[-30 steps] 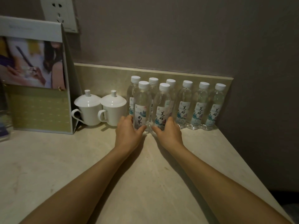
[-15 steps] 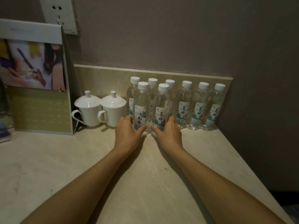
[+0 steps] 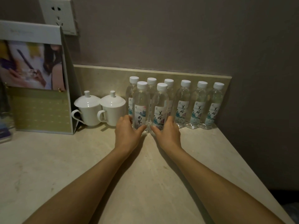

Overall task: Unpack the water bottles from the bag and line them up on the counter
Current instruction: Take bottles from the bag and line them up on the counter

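Plainly, the trouble here would come from crowding; to the left of the left hand stand a paper bag (image 3: 37, 88) and two lidded white cups (image 3: 100, 109), the nearer cup just beside the back row of bottles (image 3: 182, 104); a careless sideways shove of that hand could, I judge, knock a cup or rattle its lid. The left hand (image 3: 127, 135) curls round the base of the front left bottle (image 3: 140, 107), fingers on its far left side and thumb across the front; the right hand (image 3: 166, 135) grips the front right bottle (image 3: 159, 109) in the same way, thumb low on the label; both bottles stand upright on the counter (image 3: 145, 175), close together and perhaps touching, directly ahead of the knuckles and just in front of the back row against the low ledge. The grips sit low while the bottles are tall, so a quick push could tip a top backward into the row behind and topple its neighbours; letting go unevenly might also leave the front pair skewed. To the right of the right hand three more bottles of that row stand in line, running toward the corner wall, where there is little spare room.
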`<action>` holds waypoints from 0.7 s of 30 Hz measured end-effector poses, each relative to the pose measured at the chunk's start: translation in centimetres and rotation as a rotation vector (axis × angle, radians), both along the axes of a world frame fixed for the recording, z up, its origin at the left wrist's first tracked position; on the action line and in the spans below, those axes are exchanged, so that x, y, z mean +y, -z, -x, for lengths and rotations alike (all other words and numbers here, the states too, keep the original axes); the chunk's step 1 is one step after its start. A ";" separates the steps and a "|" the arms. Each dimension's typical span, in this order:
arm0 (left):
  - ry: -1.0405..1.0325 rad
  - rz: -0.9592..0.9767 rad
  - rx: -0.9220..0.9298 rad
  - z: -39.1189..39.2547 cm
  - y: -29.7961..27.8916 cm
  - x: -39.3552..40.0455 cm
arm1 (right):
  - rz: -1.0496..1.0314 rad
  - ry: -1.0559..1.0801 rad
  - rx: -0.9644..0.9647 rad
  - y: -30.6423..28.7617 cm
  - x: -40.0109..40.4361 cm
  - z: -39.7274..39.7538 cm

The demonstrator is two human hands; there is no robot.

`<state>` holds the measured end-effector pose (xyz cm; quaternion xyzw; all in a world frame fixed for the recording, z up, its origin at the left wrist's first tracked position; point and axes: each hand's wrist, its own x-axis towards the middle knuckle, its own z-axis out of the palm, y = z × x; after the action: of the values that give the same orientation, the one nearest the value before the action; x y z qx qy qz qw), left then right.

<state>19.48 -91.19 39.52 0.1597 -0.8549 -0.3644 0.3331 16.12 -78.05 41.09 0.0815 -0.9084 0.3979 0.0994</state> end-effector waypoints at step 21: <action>0.050 -0.058 -0.069 -0.1 -0.4 0.0 | 0.044 -0.027 -0.054 -0.5 0.1 0.1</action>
<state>19.59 -91.18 39.95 0.1602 -0.8585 -0.3917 0.2895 16.03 -77.98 41.61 0.0807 -0.9005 0.4213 0.0714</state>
